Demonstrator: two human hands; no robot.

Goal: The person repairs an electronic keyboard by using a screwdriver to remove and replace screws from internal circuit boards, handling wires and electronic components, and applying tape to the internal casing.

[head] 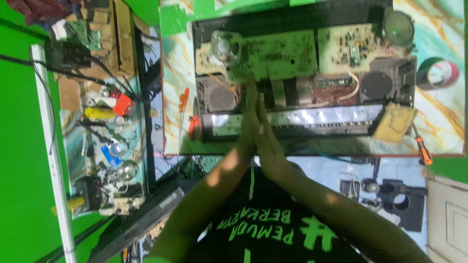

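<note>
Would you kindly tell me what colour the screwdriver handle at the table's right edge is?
Orange, seen in the head view: the screwdriver handle lies beside the opened device.

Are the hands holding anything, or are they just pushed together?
Nothing is held. The left hand and right hand are pressed flat, palm to palm, fingers straight, above the opened electronic keyboard with its green circuit board.

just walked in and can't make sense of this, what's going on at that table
A person has an opened black electronic keyboard casing on a marble-patterned table, its green circuit boards and round black speakers exposed. Neither hand holds anything: the left hand and right hand are pressed flat together, palm to palm, fingertips over the casing's middle. An orange-handled screwdriver lies at the table's edge, and a roll of dark tape sits beside the casing.
</note>
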